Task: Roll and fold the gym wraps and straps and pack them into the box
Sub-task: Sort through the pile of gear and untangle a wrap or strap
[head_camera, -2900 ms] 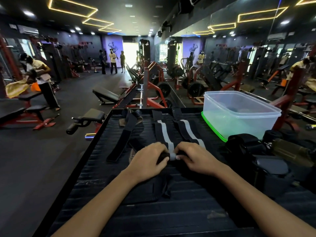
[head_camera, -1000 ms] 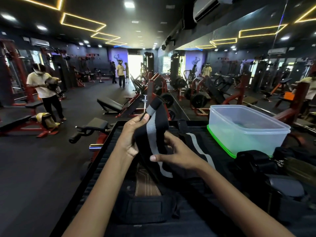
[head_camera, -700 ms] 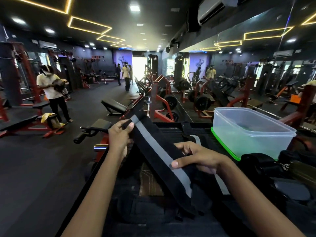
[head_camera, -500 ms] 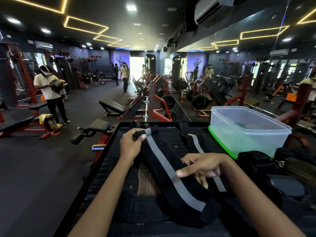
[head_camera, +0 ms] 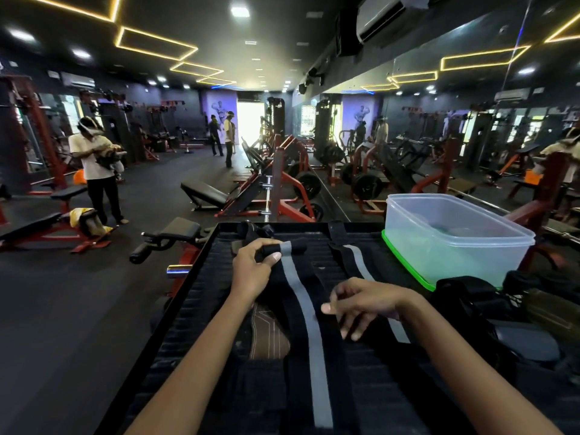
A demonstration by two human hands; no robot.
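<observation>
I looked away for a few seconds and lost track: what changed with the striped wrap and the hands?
The striped wrap was lifted off the black mat and is now laid flat and straight again. The left hand pinches its far end; the right hand, which held it, now hovers above it. The second striped wrap and plastic box stayed put.

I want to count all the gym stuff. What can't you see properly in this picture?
Head view only:
- Striped wrap: near end cut off by the bottom edge.
- Second striped wrap: middle hidden behind the right hand.
- Plastic box: contents blurred by cloudy walls.
- Dark gear at right: too dark to identify.
</observation>
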